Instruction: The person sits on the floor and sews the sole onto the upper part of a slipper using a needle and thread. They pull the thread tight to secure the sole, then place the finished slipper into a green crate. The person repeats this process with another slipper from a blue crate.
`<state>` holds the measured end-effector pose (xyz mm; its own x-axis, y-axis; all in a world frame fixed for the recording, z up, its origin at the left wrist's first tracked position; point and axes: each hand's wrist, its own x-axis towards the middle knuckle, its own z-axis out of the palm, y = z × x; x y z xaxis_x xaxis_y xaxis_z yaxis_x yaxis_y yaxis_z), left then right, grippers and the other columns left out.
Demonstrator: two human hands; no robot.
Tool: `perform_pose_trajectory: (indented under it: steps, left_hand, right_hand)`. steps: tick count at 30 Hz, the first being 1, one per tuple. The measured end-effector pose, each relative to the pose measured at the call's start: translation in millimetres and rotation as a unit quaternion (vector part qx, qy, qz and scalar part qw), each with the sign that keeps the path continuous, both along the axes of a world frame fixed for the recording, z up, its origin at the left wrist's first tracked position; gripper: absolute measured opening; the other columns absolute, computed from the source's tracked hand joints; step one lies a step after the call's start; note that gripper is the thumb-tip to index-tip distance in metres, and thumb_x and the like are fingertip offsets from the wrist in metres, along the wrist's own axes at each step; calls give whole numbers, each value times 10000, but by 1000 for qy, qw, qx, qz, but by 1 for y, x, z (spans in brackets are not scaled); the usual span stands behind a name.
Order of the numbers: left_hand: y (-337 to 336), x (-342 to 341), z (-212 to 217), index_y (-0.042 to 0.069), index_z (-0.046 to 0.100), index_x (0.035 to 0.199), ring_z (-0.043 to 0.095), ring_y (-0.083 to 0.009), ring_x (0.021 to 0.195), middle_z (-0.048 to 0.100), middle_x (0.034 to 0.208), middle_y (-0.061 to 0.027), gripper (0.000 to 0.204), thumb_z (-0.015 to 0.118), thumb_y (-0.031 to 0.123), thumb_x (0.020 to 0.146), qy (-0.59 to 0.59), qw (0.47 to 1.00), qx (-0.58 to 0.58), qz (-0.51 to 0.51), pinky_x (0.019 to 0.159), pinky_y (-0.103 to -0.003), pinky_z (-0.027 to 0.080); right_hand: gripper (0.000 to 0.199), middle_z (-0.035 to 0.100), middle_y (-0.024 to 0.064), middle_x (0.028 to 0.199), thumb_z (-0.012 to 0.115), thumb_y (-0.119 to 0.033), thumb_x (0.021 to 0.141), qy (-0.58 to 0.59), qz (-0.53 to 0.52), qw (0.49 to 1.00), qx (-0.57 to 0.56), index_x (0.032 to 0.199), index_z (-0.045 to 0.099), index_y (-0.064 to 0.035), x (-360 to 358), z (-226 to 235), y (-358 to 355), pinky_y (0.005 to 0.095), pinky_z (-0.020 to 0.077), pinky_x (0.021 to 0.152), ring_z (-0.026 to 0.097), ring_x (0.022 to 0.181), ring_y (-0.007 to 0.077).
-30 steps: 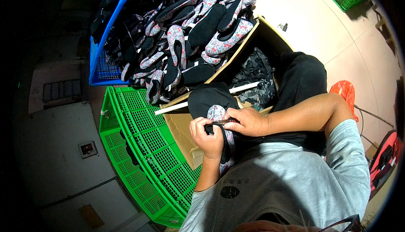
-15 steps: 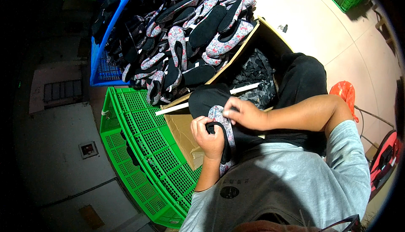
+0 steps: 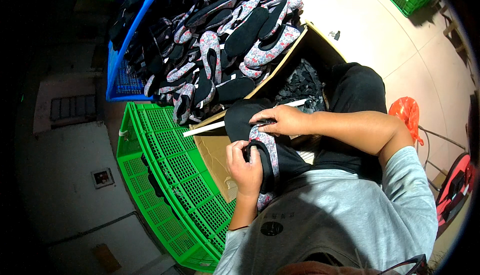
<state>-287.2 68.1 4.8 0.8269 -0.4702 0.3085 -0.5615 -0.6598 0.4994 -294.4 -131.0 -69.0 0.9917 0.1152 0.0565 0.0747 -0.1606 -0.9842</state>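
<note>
Right hand now shifted up to the toe of the floral slipper on the lap, fingers pinching its edge; left hand clamped round the heel. Probably smoothing the lining. Blue crate of slippers ahead, green crate alongside.

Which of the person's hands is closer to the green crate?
Left. The left hand grips the floral slipper just beside the green crate, while the right hand rests on the slipper's far end, farther from the crate.
</note>
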Motion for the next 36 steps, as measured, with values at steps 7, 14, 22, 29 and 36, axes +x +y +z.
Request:
perform_pose_trajectory:
  steps: [7,14,22,29,36]
  left_hand:
    - [8,20,11,-7,661,817,652,-259,843,653,923,-134,114,662,-97,747,35,986,-41,-156,750,-337,518]
    - [0,33,38,19,667,790,660,-290,783,685,876,-119,148,707,-74,681,19,954,39,-298,700,-368,528]
    - [-2,15,13,-7,628,1027,610,-169,809,609,974,-104,246,718,-43,801,286,940,-77,-172,739,-282,507]
    - [2,-2,-4,19,530,1160,531,-75,889,560,988,-25,290,651,-25,900,448,850,-271,-58,807,-209,454]
    - [0,-7,-11,28,536,1118,532,-62,853,564,955,-13,244,637,-31,903,433,852,-293,-35,781,-200,447]
  right_hand:
    - [329,734,112,911,703,-338,905,81,95,988,-91,1200,695,-194,5,25,-19,399,521,734,702,827,302]
    - [183,713,109,838,743,-230,882,-8,68,994,-86,983,700,-83,0,20,-20,360,500,684,673,732,267]
    - [168,656,90,726,764,-177,862,41,-43,998,15,912,672,-45,2,18,-17,335,487,626,605,635,163]
    - [160,667,60,714,731,-167,897,66,-48,995,55,931,674,-21,4,13,-24,286,491,568,623,584,102]
    - [369,717,166,1055,679,-145,857,132,121,982,-67,1226,686,-126,-7,27,-45,361,515,863,687,934,289]
